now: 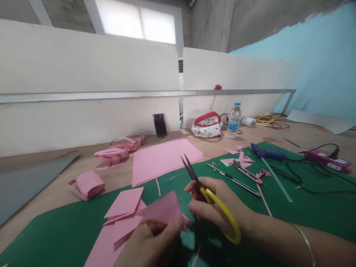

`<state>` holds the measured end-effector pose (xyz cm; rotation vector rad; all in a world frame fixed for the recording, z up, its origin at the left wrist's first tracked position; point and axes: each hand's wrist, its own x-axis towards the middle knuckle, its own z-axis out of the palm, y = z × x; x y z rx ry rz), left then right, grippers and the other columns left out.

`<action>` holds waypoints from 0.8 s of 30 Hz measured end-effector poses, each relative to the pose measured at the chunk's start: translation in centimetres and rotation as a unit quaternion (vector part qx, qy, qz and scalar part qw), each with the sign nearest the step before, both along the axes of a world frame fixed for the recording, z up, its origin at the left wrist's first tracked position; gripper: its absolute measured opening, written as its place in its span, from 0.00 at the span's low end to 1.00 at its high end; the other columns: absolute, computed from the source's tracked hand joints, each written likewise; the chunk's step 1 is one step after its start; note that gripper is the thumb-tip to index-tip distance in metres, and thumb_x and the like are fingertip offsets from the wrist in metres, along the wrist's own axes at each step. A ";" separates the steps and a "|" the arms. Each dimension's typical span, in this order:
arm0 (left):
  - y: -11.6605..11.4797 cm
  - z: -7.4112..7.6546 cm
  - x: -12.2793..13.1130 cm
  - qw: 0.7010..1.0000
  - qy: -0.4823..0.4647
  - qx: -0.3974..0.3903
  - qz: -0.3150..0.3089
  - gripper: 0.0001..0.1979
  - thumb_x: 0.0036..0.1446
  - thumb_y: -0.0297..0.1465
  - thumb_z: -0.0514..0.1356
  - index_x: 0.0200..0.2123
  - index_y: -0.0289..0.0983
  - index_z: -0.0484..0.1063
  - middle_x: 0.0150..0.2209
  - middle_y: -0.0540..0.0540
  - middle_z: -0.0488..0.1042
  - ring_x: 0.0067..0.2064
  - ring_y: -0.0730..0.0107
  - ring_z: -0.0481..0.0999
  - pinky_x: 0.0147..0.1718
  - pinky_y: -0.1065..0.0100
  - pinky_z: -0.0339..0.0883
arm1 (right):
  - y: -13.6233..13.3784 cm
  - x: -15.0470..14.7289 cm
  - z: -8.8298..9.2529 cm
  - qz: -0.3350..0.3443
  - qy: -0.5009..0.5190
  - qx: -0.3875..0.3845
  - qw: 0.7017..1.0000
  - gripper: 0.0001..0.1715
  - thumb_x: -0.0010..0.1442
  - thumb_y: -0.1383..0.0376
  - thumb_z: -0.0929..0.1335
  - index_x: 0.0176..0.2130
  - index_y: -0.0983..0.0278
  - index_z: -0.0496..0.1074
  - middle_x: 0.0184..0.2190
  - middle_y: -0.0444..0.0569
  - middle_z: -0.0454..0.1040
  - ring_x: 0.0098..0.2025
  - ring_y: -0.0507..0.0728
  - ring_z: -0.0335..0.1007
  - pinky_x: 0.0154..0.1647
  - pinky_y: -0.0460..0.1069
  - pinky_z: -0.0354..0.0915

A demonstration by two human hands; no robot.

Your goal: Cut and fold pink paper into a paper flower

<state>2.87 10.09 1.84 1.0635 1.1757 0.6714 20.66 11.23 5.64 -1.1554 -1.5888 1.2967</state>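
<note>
My right hand (214,207) grips yellow-handled scissors (207,193), blades slightly apart and pointing up and away over the green cutting mat (306,211). My left hand (150,241), low in the view, pinches a folded piece of pink paper (164,209) just left of the scissors. More pink paper squares (125,205) lie on the mat beside my left hand. A thin bracelet (306,241) circles my right wrist.
A large pink sheet (161,157), folded pink stacks (87,183) and pink paper shapes (116,152) lie behind. To the right are a blue glue gun (265,152), a metal blade tool (233,180), cables, a water bottle (233,120), a pouch (207,126) and a phone (160,125) against the white partition.
</note>
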 end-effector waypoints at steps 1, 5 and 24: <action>0.1 0.3 -0.2 0.998 -0.018 0.002 0.053 0.25 0.40 0.48 0.69 0.11 0.35 0.68 0.12 0.54 0.59 0.17 0.79 0.52 0.16 0.72 0.47 | 0.0 0.0 -0.1 -0.004 -0.017 0.014 1.000 0.15 0.49 0.71 0.69 0.39 0.66 0.68 0.22 0.37 0.62 0.22 0.48 0.57 0.23 0.43 0.56; 0.0 1.6 -0.4 0.973 -0.099 0.001 0.207 0.16 0.37 0.39 0.73 0.23 0.33 0.76 0.19 0.51 0.69 0.21 0.77 0.63 0.19 0.77 0.58 | -0.2 0.1 -1.0 0.004 -0.094 0.036 0.995 0.16 0.49 0.73 0.68 0.41 0.66 0.69 0.23 0.39 0.63 0.24 0.49 0.56 0.25 0.44 0.55; 0.1 1.6 -0.6 0.954 -0.163 -0.027 0.251 0.12 0.34 0.33 0.74 0.20 0.33 0.76 0.20 0.51 0.72 0.21 0.80 0.64 0.22 0.80 0.61 | -1.2 -0.4 -2.1 0.051 -0.293 0.112 0.948 0.12 0.47 0.61 0.74 0.31 0.63 0.70 0.27 0.42 0.66 0.28 0.51 0.58 0.26 0.45 0.51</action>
